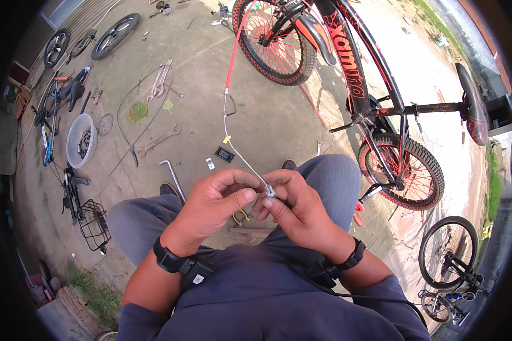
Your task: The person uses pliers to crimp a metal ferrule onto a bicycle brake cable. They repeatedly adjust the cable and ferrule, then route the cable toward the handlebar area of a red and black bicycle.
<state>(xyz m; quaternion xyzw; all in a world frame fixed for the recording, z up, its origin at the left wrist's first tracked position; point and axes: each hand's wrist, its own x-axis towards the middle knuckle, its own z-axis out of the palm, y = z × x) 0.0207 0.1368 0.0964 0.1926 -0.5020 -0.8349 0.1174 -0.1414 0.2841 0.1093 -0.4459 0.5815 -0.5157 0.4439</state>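
A thin silver cable [242, 155] runs from a red outer casing [230, 71] down to my hands, with a small yellow tag [227, 139] partway along it. At its lower end is a small shiny metal fitting [269, 192], pinched between the thumb and fingers of my right hand [298, 207]. My left hand [210, 199] is closed beside it, its index fingertip against the cable just above the fitting; its other fingers are partly hidden. On the ground just beyond my hands lie a black rectangular part [224, 154] and a small silver bracket [210, 163].
A black-and-red bicycle [347, 62] stands at the right. Wrenches [159, 82], another wrench [159, 141] and a bent metal bar [173, 177] lie on the ground. A white tub [78, 133] of parts, bicycle wheels [115, 35] and a wire basket [94, 225] are at the left.
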